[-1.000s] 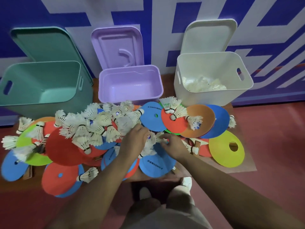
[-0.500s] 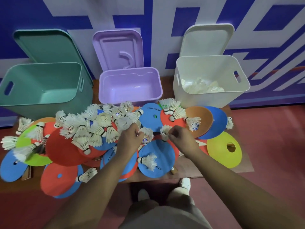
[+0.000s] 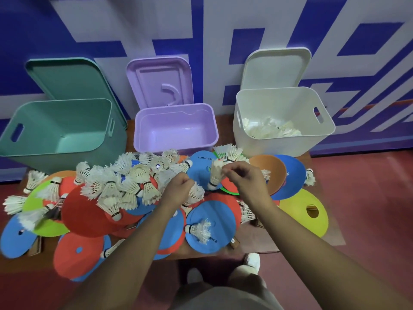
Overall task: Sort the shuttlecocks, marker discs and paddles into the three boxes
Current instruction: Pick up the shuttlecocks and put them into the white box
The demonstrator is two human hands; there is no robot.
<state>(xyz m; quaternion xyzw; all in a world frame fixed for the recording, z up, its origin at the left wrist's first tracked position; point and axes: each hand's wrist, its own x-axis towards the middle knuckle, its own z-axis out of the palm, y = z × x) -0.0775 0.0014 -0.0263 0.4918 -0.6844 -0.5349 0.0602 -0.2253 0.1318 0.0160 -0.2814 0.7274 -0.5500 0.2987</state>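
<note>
Above the near heap of marker discs (image 3: 85, 211), my left hand (image 3: 178, 191) clutches a shuttlecock (image 3: 196, 194) while my right hand (image 3: 245, 180) pinches a second shuttlecock (image 3: 215, 175). Shuttlecock sorting is under way; next, I judge, both need carrying to the far-right white box (image 3: 268, 146), where others already lie.

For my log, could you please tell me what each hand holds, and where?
The right hand pinches a white feathered shuttlecock by its feather skirt; the left hand grips a second shuttlecock, hold hidden.
</note>
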